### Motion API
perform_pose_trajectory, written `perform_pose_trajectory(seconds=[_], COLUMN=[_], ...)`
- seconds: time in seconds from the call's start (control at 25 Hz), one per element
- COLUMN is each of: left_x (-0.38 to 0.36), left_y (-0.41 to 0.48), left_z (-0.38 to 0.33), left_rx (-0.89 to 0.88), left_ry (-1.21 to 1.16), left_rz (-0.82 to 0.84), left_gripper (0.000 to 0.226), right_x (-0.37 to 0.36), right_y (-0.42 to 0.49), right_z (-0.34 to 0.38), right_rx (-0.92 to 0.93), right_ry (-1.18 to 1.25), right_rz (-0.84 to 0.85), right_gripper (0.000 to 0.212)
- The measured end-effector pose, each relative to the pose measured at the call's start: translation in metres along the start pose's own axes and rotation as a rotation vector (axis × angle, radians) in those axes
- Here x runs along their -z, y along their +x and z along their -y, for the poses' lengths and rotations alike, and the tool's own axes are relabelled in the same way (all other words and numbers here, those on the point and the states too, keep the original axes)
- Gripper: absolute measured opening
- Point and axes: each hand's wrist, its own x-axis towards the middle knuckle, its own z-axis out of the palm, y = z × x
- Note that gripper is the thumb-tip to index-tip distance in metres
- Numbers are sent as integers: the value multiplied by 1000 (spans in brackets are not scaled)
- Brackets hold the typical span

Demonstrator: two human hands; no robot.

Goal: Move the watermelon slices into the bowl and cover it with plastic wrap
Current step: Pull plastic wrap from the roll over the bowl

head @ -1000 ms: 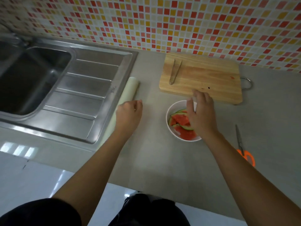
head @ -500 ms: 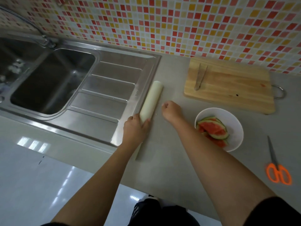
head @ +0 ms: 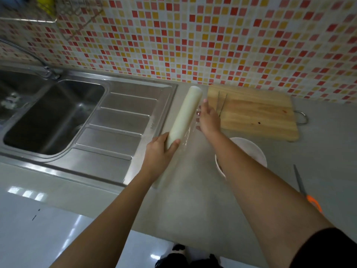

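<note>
Right forearm hides most of the bowl [head: 253, 149] and its contents

One view only, worn on the head, looking forward and steeply down over the near edge of the countertop [head: 193, 206]. It faces the mosaic tile wall [head: 212, 39], which fills the top of the frame along the counter's far edge. Wide-angle lens, so edges bow. Both forearms run up from the bottom corners, close to the lens; the left hand [head: 160, 149] and right hand [head: 209, 118] sit mid-frame. The sink [head: 52, 113] takes the left side, the cutting board [head: 255, 115] the far right. Floor shows below the near edge.
</note>
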Motion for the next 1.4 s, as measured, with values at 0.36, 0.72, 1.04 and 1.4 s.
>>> perform_pose_trajectory(seconds=[0.36,0.72,1.04,1.4], left_x=[-23,-35,-36,-29], left_y=[-9,-17,-17,-17], left_z=[-68,-82,-77,-71], left_rx=[-103,-68,21,19], left_ry=[-222,-295,-368,-355], left_rz=[109,94,111,149], left_gripper=[34,35,21,29], right_x=[76,109,108,103], right_y=[3,-11,-8,-12], right_z=[15,14,12,33], right_rx=[255,271,219,-46], right_ry=[-63,293,178,563], right_rz=[-439,-208,-183,-56], right_gripper=[34,19,20,27])
